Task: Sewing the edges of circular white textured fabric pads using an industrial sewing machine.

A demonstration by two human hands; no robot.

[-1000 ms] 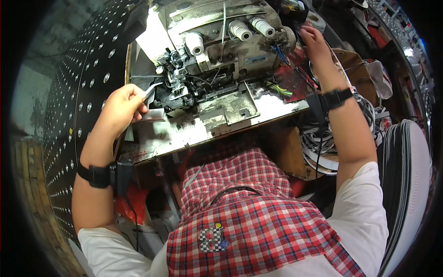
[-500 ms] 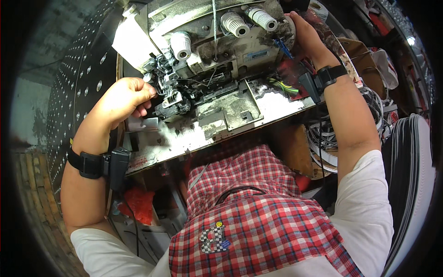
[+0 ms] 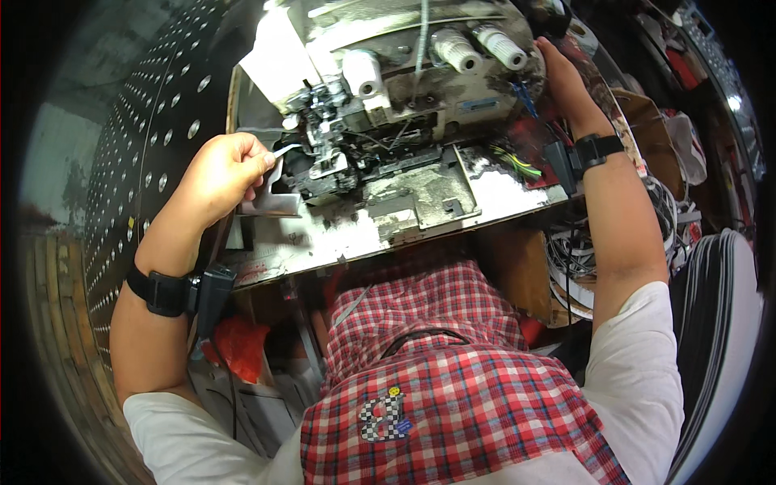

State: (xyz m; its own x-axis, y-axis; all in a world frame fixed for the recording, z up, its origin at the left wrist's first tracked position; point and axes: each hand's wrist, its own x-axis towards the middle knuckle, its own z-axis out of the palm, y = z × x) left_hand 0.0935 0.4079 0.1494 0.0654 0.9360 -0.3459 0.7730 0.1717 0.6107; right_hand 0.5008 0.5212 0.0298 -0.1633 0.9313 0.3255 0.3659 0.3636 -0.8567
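Overlock sewing machine (image 3: 404,121): grey, worn and grimy, set on a stained white tabletop (image 3: 339,238); landmark for all entries below.

Left hand (image 3: 222,174): at the machine's left end, beside the needle and presser-foot area. Fingers curled together, thumb and forefinger pinched on a thin metal tool (image 3: 283,150) whose tip points into the mechanism. Black wrist strap (image 3: 162,293) with a small black unit on the forearm, well below the machine.

Right hand (image 3: 562,77): at the machine's right end, laid against the upper right side of the housing. Fingertips hidden behind the body; cannot tell whether closed on anything. Black wrist strap (image 3: 596,149) on this wrist too, just right of the machine.

Thread cones (image 3: 477,48): two, white, on top of the machine toward its right; a third white spool (image 3: 361,73) on top nearer the left.

Grey metal plate (image 3: 263,202): on the tabletop just left of the machine's front, under the left hand.

Front cover panel (image 3: 420,194): dull metal, dusty, along the machine's lower front.

Perforated dark panel (image 3: 153,121): far left of the machine.

Tangled cables (image 3: 566,267): below the machine's right end, under the table edge.

Red plaid cloth (image 3: 436,380): below the machine, nearest the camera.
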